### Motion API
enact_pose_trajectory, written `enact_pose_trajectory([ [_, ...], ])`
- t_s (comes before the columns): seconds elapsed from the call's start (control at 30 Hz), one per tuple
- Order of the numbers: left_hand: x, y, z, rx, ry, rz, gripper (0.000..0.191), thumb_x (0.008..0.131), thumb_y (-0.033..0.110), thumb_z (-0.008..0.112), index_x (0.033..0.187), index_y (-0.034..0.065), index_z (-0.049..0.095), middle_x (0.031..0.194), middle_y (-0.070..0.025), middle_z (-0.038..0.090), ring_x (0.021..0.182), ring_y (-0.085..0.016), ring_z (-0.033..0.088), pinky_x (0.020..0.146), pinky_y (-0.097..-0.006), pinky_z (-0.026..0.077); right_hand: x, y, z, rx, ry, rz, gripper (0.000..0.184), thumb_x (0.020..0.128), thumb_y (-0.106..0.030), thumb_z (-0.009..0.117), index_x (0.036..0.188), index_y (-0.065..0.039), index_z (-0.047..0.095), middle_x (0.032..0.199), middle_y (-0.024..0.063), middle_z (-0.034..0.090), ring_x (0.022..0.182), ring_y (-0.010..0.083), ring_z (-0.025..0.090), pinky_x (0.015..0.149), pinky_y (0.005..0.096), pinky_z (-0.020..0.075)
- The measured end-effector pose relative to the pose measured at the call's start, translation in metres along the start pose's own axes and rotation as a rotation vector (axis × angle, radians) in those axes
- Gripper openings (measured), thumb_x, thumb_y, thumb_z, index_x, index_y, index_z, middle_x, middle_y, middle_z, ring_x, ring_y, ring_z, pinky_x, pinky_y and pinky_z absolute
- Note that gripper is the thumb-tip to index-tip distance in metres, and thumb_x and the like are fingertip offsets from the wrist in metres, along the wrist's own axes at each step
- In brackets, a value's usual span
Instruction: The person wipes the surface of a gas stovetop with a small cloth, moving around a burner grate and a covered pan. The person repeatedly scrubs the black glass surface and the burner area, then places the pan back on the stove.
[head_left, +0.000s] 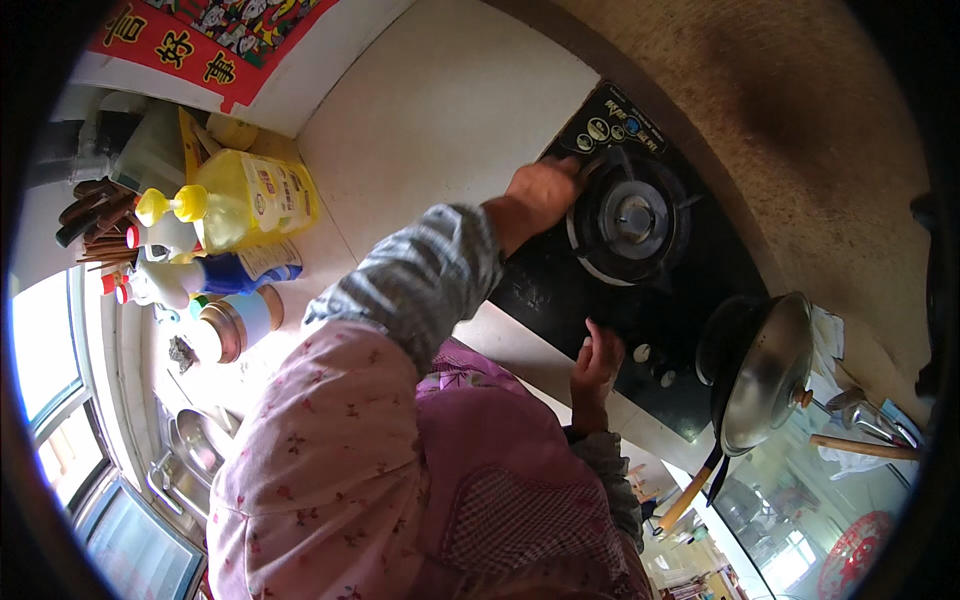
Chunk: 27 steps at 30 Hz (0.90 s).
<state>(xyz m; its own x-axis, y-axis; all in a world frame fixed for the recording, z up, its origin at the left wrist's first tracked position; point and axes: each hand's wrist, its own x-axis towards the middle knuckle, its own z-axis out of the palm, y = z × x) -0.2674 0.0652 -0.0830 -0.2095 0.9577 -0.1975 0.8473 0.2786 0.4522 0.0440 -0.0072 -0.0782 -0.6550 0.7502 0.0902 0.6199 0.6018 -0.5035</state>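
My left hand (541, 193) reaches across the black gas stove top (525, 277) to the left rim of the near gas burner (634, 217). Its fingers are curled by the pan support; whether they grip something is hidden. My right hand (598, 364) hovers near the stove's front edge with no object in it, fingers partly extended. Beside it are two control knobs (654, 364). Farther right on the stove stands a dark wok with a yellowish handle (684, 499), covered by a domed metal lid (769, 375) with a wooden knob.
At the left stand a yellow pump bottle (262, 199), a blue bottle (240, 271), a lidded metal canister (240, 324) and several knives (96, 210). A sink (199, 442) lies below the window. Ladles (862, 420) and a wooden stick (862, 447) lie at the right.
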Motion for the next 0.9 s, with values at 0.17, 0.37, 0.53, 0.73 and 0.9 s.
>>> enact_pose_trajectory([
  [0.17, 0.005, 0.000, 0.003, -0.006, 0.096, 0.031, 0.028, 0.096, 0.026, 0.051, 0.118, 0.0134, 0.064, 0.113, -0.0161, 0.063, 0.108, -0.034, 0.061, 0.091, -0.0412, 0.051, 0.001, -0.001, 0.002, 0.015, 0.009, 0.022, 0.034, 0.093, -0.003, 0.055, 0.126, -0.011, 0.062, 0.111, 0.0134, 0.062, 0.105, 0.0340, 0.057, 0.094, 0.0471, 0.0434],
  [0.37, 0.006, 0.005, -0.005, -0.112, 0.150, -0.037, 0.032, 0.099, 0.030, 0.047, 0.118, 0.0091, 0.062, 0.107, -0.0181, 0.065, 0.109, -0.035, 0.061, 0.090, -0.0433, 0.051, 0.001, 0.001, 0.002, 0.012, 0.006, 0.004, 0.035, 0.094, -0.003, 0.055, 0.127, -0.011, 0.061, 0.111, 0.0142, 0.062, 0.105, 0.0349, 0.056, 0.094, 0.0470, 0.0435],
  [0.53, -0.002, 0.009, -0.007, -0.122, 0.118, -0.113, 0.033, 0.099, 0.032, 0.048, 0.120, 0.0101, 0.062, 0.107, -0.0184, 0.066, 0.105, -0.037, 0.062, 0.090, -0.0433, 0.051, 0.001, 0.001, 0.000, 0.011, 0.036, -0.028, 0.036, 0.094, -0.003, 0.056, 0.128, -0.012, 0.061, 0.110, 0.0149, 0.062, 0.104, 0.0351, 0.056, 0.093, 0.0472, 0.0434],
  [0.73, 0.029, -0.001, 0.010, -0.128, 0.071, -0.123, 0.033, 0.097, 0.025, 0.050, 0.128, 0.0186, 0.061, 0.119, -0.0132, 0.063, 0.107, -0.035, 0.063, 0.090, -0.0412, 0.052, -0.001, 0.002, 0.000, 0.019, -0.002, 0.020, 0.036, 0.094, -0.003, 0.055, 0.128, -0.011, 0.060, 0.110, 0.0153, 0.060, 0.102, 0.0354, 0.056, 0.091, 0.0474, 0.0434],
  [0.9, 0.018, -0.004, 0.014, 0.010, -0.008, -0.082, 0.035, 0.096, 0.022, 0.050, 0.130, 0.0247, 0.061, 0.119, -0.0138, 0.062, 0.106, -0.034, 0.063, 0.086, -0.0420, 0.053, -0.002, 0.003, 0.001, 0.013, 0.024, -0.006, 0.035, 0.094, -0.004, 0.055, 0.127, -0.011, 0.061, 0.110, 0.0149, 0.060, 0.102, 0.0352, 0.055, 0.091, 0.0473, 0.0433],
])
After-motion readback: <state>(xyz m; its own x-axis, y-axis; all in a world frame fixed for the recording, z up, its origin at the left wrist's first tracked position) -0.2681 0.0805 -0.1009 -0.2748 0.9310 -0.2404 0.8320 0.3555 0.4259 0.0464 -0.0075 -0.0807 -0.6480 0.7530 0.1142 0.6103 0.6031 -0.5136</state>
